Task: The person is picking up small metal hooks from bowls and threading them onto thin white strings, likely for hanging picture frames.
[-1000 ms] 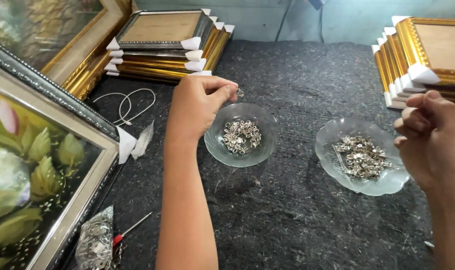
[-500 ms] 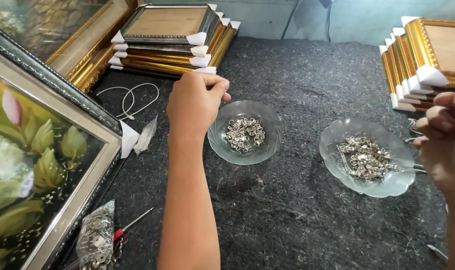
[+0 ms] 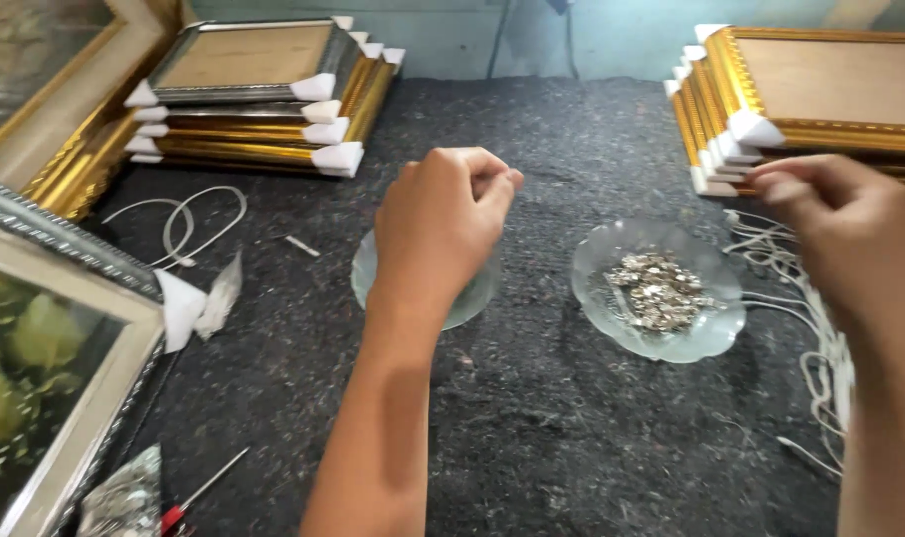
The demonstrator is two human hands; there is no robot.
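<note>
Glass dish (image 3: 657, 343) of metal bits centre-right; your left hand (image 3: 443, 224) pinched shut above second dish (image 3: 365, 278); right hand (image 3: 830, 224) pinched by white cords (image 3: 786, 254), contents unclear.

Both arms are bare up to the frame's lower edge, with no sleeve, glove or watch showing. The left hand (image 3: 441, 224) shows short, plain nails and no ring behind the fingertips. The right hand (image 3: 838, 224) is blurred, so its nails and any small marks behind the fingers cannot be made out.
</note>
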